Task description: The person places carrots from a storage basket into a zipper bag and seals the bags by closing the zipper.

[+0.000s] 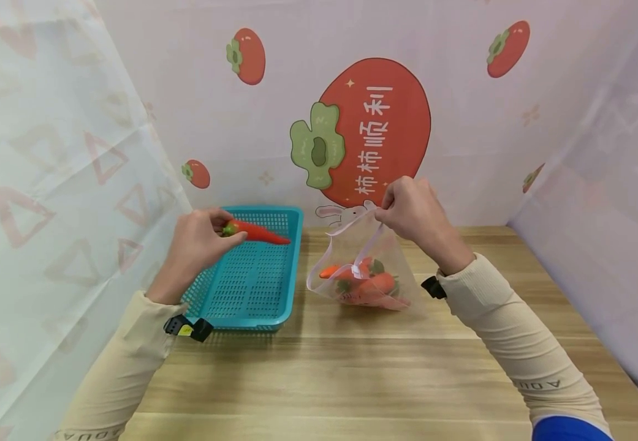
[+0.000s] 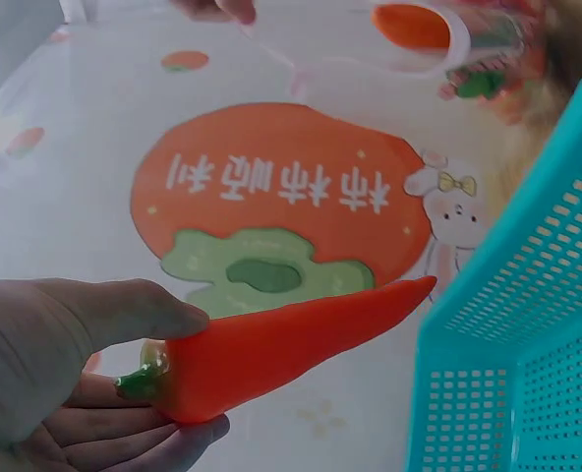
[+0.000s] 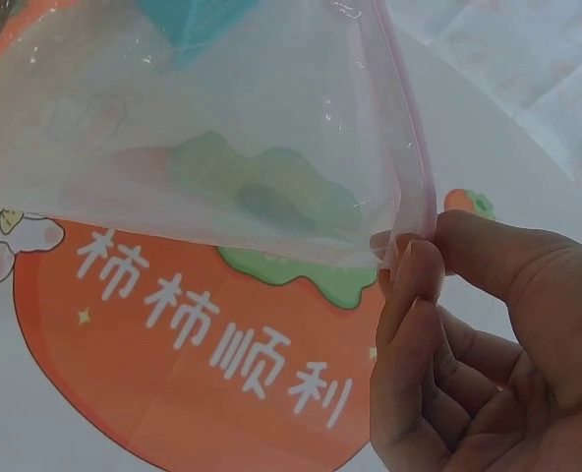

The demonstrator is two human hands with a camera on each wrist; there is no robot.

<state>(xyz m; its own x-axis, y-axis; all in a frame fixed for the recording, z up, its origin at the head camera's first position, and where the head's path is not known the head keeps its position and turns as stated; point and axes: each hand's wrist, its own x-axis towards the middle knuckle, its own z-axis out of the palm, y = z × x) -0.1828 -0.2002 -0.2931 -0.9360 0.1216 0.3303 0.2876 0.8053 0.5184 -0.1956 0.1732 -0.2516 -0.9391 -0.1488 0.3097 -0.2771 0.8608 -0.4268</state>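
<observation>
A red chili pepper [image 1: 260, 233] with a green stem is pinched by my left hand [image 1: 200, 237] above the blue basket [image 1: 295, 257]. In the left wrist view the pepper [image 2: 291, 344] lies between thumb and fingers, its tip pointing toward the basket's side. My right hand [image 1: 415, 207] pinches the upper corner of a clear zip bag [image 1: 401, 263] and holds it up with its mouth gaping to the left. Several orange and red vegetables [image 1: 376, 286] with green parts lie inside the bag. The right wrist view shows thumb and fingertips on the bag's pink-edged corner [image 3: 409, 211].
The basket stands on the wooden table [image 1: 319, 380], left of the bag. A white cloth with printed persimmons [image 1: 374, 128] hangs behind. Cloth walls close in the left [image 1: 65, 184] and right [image 1: 600, 165] sides.
</observation>
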